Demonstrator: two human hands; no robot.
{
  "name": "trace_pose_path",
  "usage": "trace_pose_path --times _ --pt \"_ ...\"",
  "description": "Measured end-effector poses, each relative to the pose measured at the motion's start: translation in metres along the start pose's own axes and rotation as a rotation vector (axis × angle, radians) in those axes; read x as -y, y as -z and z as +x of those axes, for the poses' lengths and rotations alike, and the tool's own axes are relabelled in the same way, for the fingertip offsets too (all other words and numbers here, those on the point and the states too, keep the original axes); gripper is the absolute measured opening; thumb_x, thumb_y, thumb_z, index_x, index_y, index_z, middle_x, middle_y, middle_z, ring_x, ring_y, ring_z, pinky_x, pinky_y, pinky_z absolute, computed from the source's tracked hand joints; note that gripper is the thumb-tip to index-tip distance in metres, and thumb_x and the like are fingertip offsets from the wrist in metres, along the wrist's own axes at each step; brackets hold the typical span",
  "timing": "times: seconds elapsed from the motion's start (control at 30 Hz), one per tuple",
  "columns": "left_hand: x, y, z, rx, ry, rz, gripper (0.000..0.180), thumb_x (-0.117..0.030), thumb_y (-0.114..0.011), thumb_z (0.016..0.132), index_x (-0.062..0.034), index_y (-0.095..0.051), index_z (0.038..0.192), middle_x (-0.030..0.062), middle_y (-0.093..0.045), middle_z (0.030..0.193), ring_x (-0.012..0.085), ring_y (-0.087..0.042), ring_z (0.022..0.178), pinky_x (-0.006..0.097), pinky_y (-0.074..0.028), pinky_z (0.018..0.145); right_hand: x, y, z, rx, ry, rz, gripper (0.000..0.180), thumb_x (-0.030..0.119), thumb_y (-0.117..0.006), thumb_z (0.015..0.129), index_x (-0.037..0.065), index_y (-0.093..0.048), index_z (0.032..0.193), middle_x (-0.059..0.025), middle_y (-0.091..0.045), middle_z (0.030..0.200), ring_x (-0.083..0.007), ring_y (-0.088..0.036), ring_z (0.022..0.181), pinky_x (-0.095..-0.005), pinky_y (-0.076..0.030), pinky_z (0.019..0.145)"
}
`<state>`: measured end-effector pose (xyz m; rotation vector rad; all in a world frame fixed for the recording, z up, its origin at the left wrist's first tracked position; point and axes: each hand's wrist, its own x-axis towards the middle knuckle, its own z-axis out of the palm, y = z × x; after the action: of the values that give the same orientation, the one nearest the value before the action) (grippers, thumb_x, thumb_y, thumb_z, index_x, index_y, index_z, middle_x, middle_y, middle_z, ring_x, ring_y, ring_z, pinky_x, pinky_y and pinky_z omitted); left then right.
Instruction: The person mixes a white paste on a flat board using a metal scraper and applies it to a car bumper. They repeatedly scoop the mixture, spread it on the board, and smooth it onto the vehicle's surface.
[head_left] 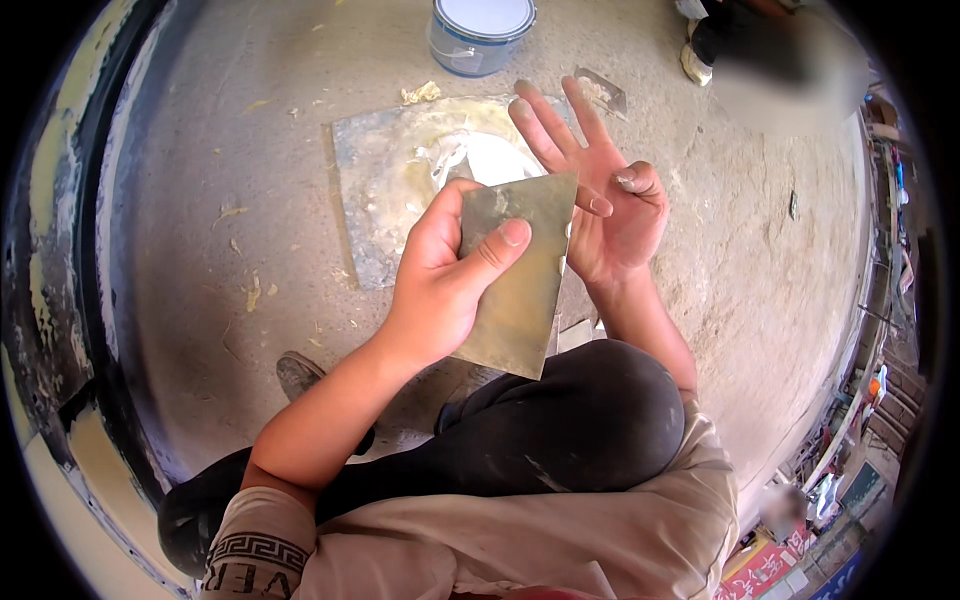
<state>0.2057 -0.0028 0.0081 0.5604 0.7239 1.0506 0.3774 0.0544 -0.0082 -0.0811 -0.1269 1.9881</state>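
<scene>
My left hand (450, 265) grips a thin, flat, yellowish-grey plate (515, 290), which looks like a putty scraper, its thumb pressed on the near face. The plate tilts above my knee. Just beyond its right edge, my right hand (620, 215) is raised palm toward me. Two fingers stretch upward, another finger bends inward and the thumb is crooked; nothing shows in its grasp. Pale residue marks the fingertips. Under both hands a smeared, stained board (375, 215) lies on the ground, with a mound of white paste (500, 160) partly hidden by the plate.
A lidded grey-blue bucket (480, 40) stands past the board. Near the board's far right corner lies a flat grey piece (605, 95) with residue. Dried scraps (252, 292) dot the concrete. Another person's shoe (695, 62) shows at far right; clutter lines the right edge.
</scene>
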Motion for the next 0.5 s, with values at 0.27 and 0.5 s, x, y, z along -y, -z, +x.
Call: trace_pose_path --times 0.27,0.5 --pt "0.003 0.004 -0.004 -0.030 -0.082 0.080 0.024 -0.017 -0.062 0.095 -0.0030 -0.047 0.106 0.0032 -0.061 0.095 0.0060 -0.056 0.083 0.022 -0.046 0.072 -0.011 -0.001 0.000 -0.041 0.021 -0.307 0.083 0.020 -0.049 0.075 0.011 -0.016 0.150 -0.0210 -0.016 0.154 -0.0480 -0.018 0.141 -0.0515 -0.045 0.103" --pt "-0.001 -0.006 -0.005 -0.081 -0.051 -0.003 0.026 -0.015 -0.061 0.095 -0.0018 -0.048 0.114 0.0047 -0.062 0.101 0.0064 -0.058 0.086 0.022 -0.047 0.074 -0.016 0.003 0.000 0.042 0.141 -0.658 0.089 0.049 -0.054 0.089 0.009 -0.007 0.152 -0.0218 -0.016 0.154 -0.0409 -0.033 0.135 -0.0496 -0.041 0.102"
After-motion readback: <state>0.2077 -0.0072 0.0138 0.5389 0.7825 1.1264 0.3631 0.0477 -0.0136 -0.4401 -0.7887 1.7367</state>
